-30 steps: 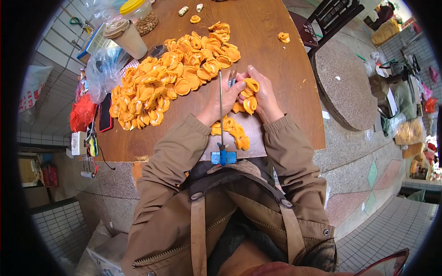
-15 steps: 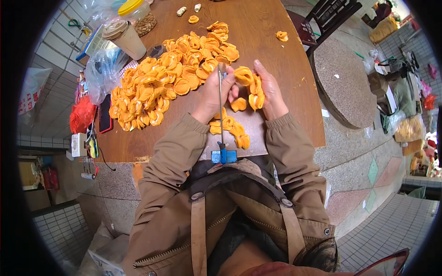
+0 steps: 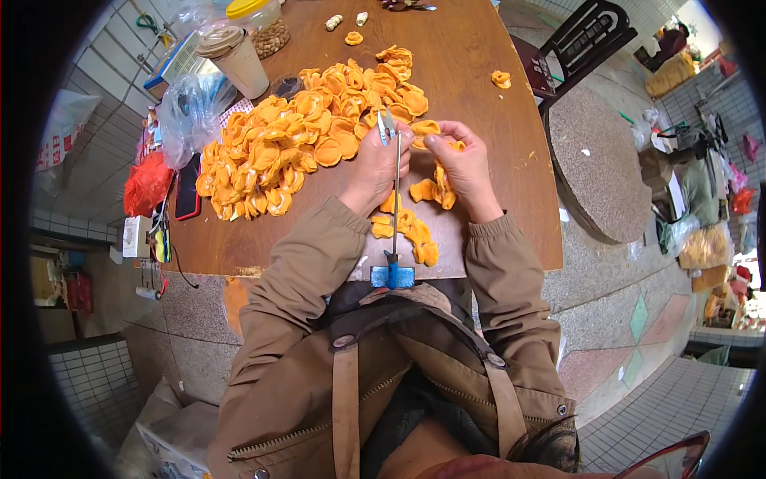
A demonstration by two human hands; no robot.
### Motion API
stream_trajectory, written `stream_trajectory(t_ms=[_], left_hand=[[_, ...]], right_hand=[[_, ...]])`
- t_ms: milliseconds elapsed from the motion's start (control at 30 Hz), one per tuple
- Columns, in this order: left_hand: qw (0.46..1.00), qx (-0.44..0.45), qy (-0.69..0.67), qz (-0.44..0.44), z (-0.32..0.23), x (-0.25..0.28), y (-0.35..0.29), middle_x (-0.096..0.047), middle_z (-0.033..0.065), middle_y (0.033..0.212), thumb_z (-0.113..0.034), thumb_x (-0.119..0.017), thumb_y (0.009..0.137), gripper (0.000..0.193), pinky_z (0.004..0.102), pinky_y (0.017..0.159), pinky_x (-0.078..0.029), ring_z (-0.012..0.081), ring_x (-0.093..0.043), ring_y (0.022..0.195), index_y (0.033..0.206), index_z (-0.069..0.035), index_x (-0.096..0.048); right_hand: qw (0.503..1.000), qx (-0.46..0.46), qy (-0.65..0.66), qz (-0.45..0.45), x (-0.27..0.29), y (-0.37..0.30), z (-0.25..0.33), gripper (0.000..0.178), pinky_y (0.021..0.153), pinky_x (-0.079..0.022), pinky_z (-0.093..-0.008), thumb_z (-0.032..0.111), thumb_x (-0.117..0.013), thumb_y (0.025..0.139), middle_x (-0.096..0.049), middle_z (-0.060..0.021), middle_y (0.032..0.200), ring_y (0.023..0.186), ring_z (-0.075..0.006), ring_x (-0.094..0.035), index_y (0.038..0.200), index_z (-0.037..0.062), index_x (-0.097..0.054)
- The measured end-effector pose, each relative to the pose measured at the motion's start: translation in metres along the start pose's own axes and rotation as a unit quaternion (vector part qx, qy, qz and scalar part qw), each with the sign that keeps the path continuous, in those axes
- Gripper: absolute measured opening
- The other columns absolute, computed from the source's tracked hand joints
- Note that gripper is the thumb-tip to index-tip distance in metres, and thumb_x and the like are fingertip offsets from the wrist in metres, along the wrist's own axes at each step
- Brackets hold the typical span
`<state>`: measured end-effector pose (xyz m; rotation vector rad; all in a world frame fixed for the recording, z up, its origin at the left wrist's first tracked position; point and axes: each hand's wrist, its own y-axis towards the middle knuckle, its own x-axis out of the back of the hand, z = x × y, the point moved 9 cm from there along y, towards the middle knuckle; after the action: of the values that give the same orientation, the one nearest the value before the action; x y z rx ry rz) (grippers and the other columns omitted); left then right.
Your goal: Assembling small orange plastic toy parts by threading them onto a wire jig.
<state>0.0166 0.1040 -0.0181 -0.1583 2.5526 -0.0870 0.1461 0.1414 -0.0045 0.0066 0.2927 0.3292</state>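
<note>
Pinching orange pieces point(image 3: 426, 128); jar point(image 3: 260, 19), brown bits point(image 3: 271, 37) inside

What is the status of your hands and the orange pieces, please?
Left hand holding snips, blades apart. Right hand pinching an orange piece. Thin rod between the forearms, crossing the view of the left hand.

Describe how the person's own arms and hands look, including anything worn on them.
The long, wrinkled brown fabric left sleeve and the matching right sleeve both end at the wrist in gathered brown cuffs. No markings show on either one. The left hand and right hand are bare, without gloves.
</note>
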Motion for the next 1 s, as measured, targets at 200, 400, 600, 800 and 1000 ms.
stream_trajectory(t_ms=[200, 400, 600, 800, 1000], left_hand=[[0.995, -0.058, 0.075, 0.012, -0.021, -0.011, -0.004, -0.054, -0.0009, 0.074, -0.010, -0.062, 0.089, 0.010, 0.0145, 0.042, -0.029, 0.0016, -0.039, 0.051, 0.097, -0.008, -0.056], [0.988, -0.066, 0.123, 0.066, -0.033, -0.027, -0.009, -0.057, -0.0019, 0.078, -0.012, -0.068, 0.085, 0.015, 0.0147, 0.058, -0.037, 0.0032, -0.046, 0.064, 0.097, -0.006, -0.061], [0.977, -0.082, 0.186, 0.063, -0.024, -0.010, 0.001, -0.057, -0.0020, 0.077, -0.010, -0.071, 0.082, 0.016, 0.0147, 0.061, -0.038, 0.0041, -0.048, 0.066, 0.094, -0.007, -0.060], [0.968, -0.054, 0.233, 0.076, -0.018, -0.007, 0.000, -0.058, -0.0015, 0.076, -0.008, -0.070, 0.079, 0.017, 0.0140, 0.053, -0.035, 0.0032, -0.048, 0.061, 0.092, -0.008, -0.059], [0.984, -0.018, 0.163, 0.070, -0.020, -0.011, -0.002, -0.055, -0.0027, 0.073, -0.010, -0.071, 0.078, 0.018, 0.0142, 0.055, -0.036, 0.0035, -0.048, 0.063, 0.091, -0.009, -0.059]], right_hand=[[0.993, -0.068, 0.101, -0.004, 0.005, 0.003, -0.010, 0.017, 0.060, -0.044, -0.0146, 0.008, -0.067, 0.083, -0.060, -0.0019, 0.076, 0.064, -0.0063, -0.054, 0.097, -0.0008, -0.063], [0.968, -0.157, 0.170, 0.099, -0.008, -0.003, -0.017, 0.015, 0.063, -0.044, -0.0143, 0.008, -0.067, 0.083, -0.060, -0.0020, 0.078, 0.065, -0.0060, -0.054, 0.096, 0.0000, -0.063], [0.994, -0.050, 0.078, 0.064, -0.005, 0.004, -0.014, 0.010, 0.063, -0.044, -0.0141, 0.008, -0.065, 0.085, -0.061, -0.0022, 0.080, 0.067, -0.0062, -0.054, 0.092, 0.0009, -0.063], [0.989, -0.081, 0.044, 0.112, -0.006, 0.001, -0.015, 0.006, 0.063, -0.044, -0.0140, 0.007, -0.065, 0.084, -0.061, -0.0022, 0.080, 0.069, -0.0064, -0.055, 0.087, 0.0018, -0.063], [0.971, -0.149, 0.136, 0.128, -0.019, 0.000, -0.016, 0.003, 0.061, -0.043, -0.0144, 0.006, -0.064, 0.083, -0.060, -0.0020, 0.079, 0.068, -0.0062, -0.054, 0.084, 0.0033, -0.063]])
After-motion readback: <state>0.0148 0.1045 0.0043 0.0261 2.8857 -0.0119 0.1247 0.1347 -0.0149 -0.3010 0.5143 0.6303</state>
